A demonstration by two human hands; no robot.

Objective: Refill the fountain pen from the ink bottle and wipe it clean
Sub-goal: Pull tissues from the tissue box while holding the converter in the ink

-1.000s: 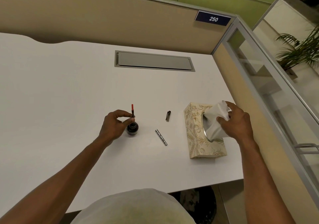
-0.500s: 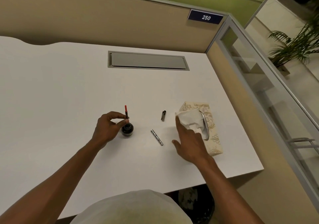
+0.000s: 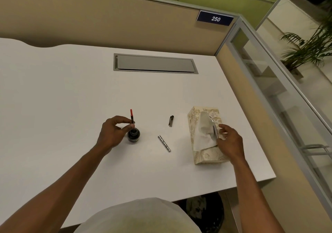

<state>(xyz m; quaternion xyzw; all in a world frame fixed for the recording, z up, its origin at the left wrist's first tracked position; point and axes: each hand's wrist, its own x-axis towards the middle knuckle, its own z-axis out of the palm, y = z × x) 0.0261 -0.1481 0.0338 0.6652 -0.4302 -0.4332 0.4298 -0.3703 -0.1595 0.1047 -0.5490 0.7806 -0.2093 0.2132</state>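
Pinching the pen section (image 3: 132, 119) between thumb and forefinger, the left hand (image 3: 113, 134) holds it upright with its lower end in the mouth of the ink bottle (image 3: 133, 135); the red end points up. The bottle stands on the white desk (image 3: 71, 98). The right hand (image 3: 230, 141) rests on the tissue box (image 3: 208, 155), fingers loosely curled beside the slot; whether they pinch the tissue (image 3: 203, 134) that stands out of the slot, I cannot tell. Between bottle and box lie the silver barrel (image 3: 164, 143) and, farther back, the dark cap (image 3: 171, 120), apart from each other.
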